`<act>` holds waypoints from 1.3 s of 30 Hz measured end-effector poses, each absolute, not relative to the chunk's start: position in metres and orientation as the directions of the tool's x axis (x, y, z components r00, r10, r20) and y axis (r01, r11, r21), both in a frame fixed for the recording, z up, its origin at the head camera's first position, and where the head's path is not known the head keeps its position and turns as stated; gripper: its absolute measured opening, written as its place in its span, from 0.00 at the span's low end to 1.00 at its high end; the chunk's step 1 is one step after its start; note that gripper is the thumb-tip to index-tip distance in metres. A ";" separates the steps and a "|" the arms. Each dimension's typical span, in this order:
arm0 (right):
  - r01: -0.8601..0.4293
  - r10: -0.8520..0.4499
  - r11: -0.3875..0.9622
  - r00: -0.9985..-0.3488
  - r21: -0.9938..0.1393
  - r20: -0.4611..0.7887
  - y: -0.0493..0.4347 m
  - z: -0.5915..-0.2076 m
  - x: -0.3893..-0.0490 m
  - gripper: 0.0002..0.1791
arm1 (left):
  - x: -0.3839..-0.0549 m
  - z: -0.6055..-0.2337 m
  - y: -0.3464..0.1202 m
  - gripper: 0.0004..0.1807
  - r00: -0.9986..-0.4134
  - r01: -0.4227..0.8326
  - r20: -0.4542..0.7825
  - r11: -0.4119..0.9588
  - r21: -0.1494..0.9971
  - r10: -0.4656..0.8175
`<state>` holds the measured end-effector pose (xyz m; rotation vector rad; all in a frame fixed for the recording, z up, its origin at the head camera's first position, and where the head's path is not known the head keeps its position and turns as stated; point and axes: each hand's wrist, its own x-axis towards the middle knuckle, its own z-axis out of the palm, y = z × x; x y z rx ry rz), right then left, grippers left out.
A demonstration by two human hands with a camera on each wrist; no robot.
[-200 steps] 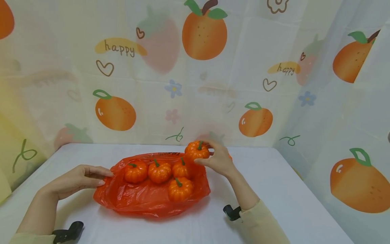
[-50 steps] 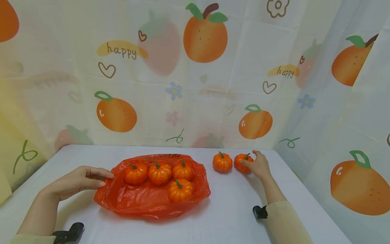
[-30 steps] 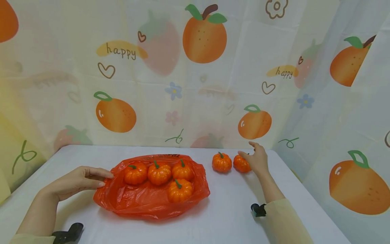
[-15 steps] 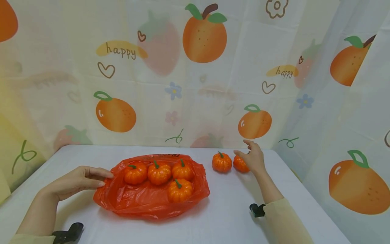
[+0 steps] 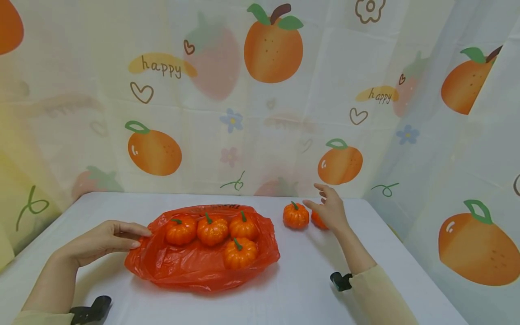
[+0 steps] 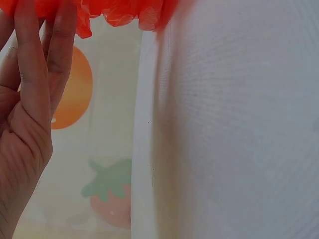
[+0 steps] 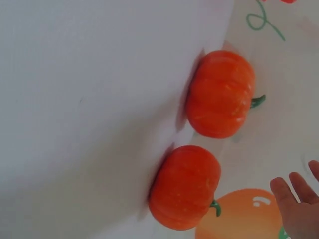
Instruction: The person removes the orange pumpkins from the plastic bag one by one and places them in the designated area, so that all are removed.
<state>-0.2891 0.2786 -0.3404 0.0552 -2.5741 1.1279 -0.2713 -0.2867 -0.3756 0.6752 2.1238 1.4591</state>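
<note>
A red plastic bag (image 5: 183, 266) lies open on the table with several small orange pumpkins (image 5: 213, 230) in it, each with a green stem. My left hand (image 5: 97, 241) holds the bag's left edge between fingers and thumb; in the left wrist view the fingertips meet the crumpled red plastic (image 6: 119, 12). Right of the bag stand two more pumpkins: one (image 5: 296, 215) in full view, the other (image 5: 318, 220) partly hidden behind my right hand (image 5: 331, 210). That hand hovers above them, fingers spread, holding nothing. Both pumpkins (image 7: 222, 94) show whole in the right wrist view.
A white cloth covers the table (image 5: 300, 289). Behind it hangs a curtain (image 5: 268, 135) printed with oranges, hearts and flowers, which also closes off the sides. A black wrist mount (image 5: 341, 281) sits on the right forearm and another (image 5: 93, 309) on the left.
Earlier my right hand gripped a pumpkin over the bag; that pumpkin now stands on the table to the right. The hand has let go, risen and moved left. My left hand stays put.
</note>
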 end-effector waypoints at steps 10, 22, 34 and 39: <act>-0.257 0.028 0.640 -0.934 -0.724 0.356 0.261 -0.337 -0.283 0.35 | -0.271 -0.375 -0.286 0.20 -0.767 0.128 -0.111 0.321 0.938 0.632; -0.345 -0.104 0.578 -0.930 -0.739 0.353 0.231 -0.330 -0.273 0.35 | -0.271 -0.373 -0.285 0.19 -0.767 0.133 -0.106 0.318 0.939 0.633; -0.366 -0.210 0.590 -0.930 -0.720 0.301 0.200 -0.336 -0.261 0.32 | -0.271 -0.374 -0.285 0.20 -0.765 0.127 -0.115 0.324 0.937 0.633; -0.426 -0.292 0.576 -0.904 -0.697 0.311 0.189 -0.341 -0.257 0.32 | -0.271 -0.375 -0.285 0.20 -0.764 0.133 -0.112 0.325 0.936 0.635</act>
